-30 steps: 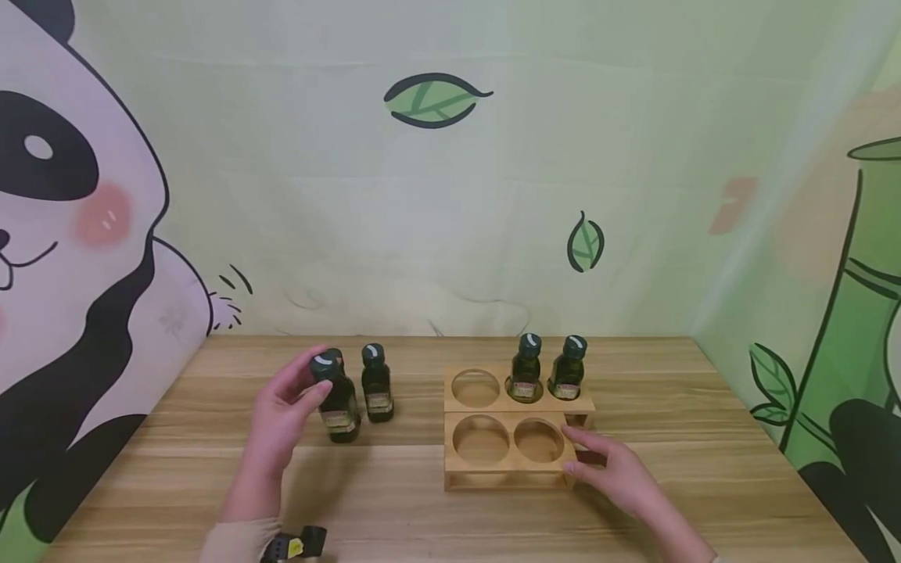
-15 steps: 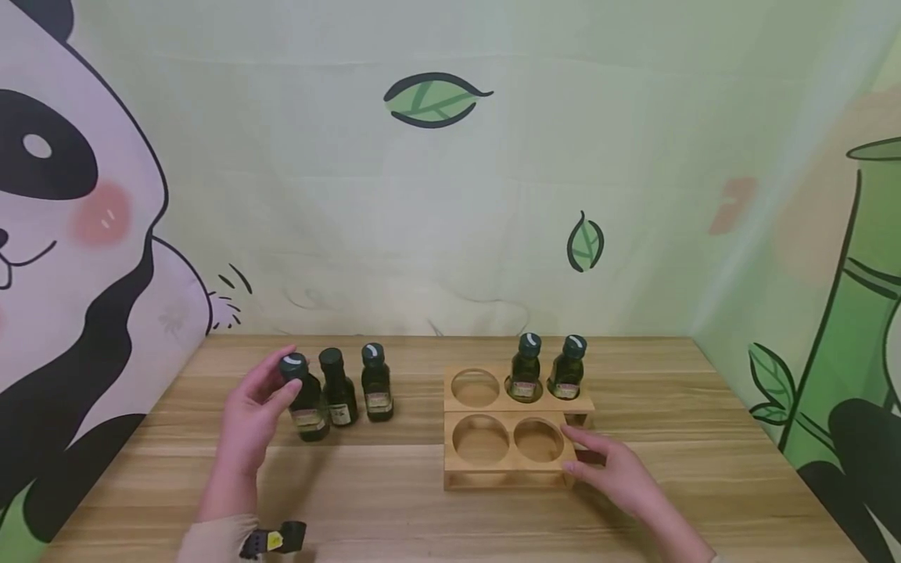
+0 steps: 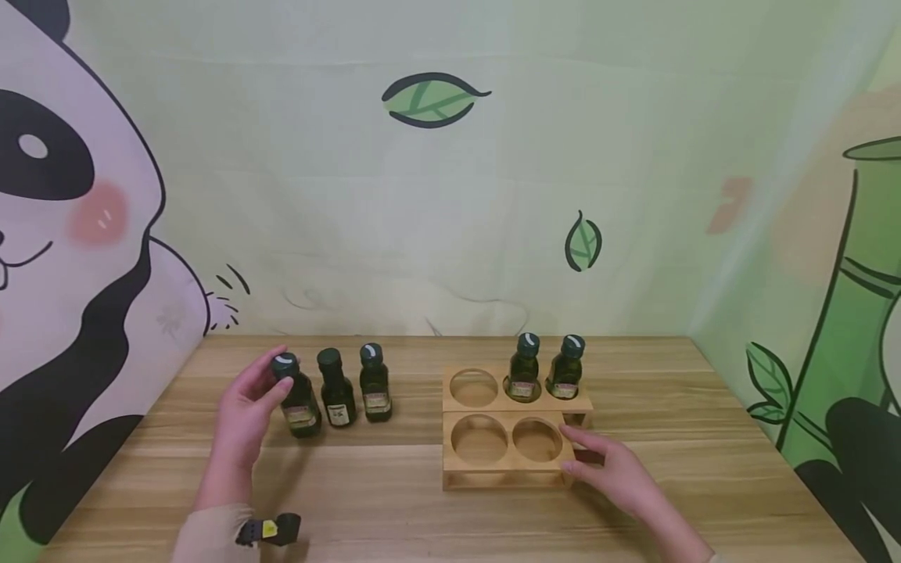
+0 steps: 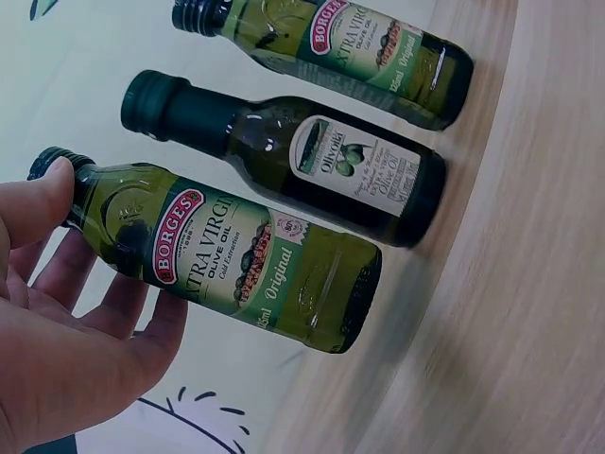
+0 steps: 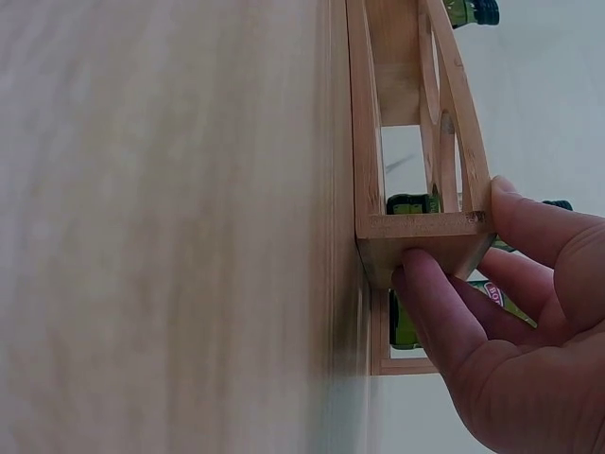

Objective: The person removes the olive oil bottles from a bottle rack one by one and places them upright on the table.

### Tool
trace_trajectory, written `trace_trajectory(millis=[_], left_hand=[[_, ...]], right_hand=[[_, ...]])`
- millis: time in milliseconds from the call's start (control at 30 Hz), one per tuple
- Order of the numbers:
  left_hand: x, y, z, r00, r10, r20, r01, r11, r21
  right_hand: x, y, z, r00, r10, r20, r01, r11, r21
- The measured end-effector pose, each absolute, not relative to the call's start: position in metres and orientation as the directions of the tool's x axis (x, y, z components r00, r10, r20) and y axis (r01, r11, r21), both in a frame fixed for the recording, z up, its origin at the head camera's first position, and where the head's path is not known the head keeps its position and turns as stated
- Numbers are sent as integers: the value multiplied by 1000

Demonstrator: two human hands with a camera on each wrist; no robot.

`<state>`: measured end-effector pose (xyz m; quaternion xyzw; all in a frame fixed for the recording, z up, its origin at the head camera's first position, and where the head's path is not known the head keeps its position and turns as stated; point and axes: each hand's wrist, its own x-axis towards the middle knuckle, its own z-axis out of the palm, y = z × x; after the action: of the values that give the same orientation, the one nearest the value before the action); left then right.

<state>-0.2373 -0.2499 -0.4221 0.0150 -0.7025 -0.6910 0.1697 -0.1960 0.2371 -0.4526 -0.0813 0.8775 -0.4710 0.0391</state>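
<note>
At the left, my left hand (image 3: pixel 242 410) holds an olive oil bottle (image 3: pixel 301 408) by its dark cap and neck. The left wrist view shows its green Borges label and the thumb on the cap; whether its base touches the table I cannot tell. Beside it stand a darker olive oil bottle (image 4: pixel 350 170) with a white label and another Borges bottle (image 3: pixel 376 385). My right hand (image 3: pixel 614 475) grips the right end of a two-tier wooden rack (image 3: pixel 510 478), thumb and fingers on its corner. Two olive oil bottles (image 3: pixel 523 371) sit upright in the rack's rear row.
The rack's rear left hole (image 3: pixel 474 389) and both front holes (image 3: pixel 479 439) hold no bottle. All stands on a wood-grain table (image 3: pixel 394 512). A cloth backdrop (image 3: pixel 317 195) with a panda and leaves rises behind it.
My left hand has moved left with its bottle, from in front of the darker bottle to that one's left, uncovering it. The right hand stays on the rack.
</note>
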Motion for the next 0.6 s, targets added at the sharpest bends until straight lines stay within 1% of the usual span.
trace_trajectory(millis=[267,500,600], left_hand=[[-246,-256,-426,-949,-256,187,171,83,982],[-250,-261,-431,-953,-243,181,172,59,983],[-251,-262,-432,-953,-243,181,167,74,983]], right_hand=[[-196,237,-453,-984,-178,20,-113,535,-837],[-196,237,-453,-983,-181,20,-116,536,-836],[-197,237,-453,-982,-186,20,-117,528,-841]])
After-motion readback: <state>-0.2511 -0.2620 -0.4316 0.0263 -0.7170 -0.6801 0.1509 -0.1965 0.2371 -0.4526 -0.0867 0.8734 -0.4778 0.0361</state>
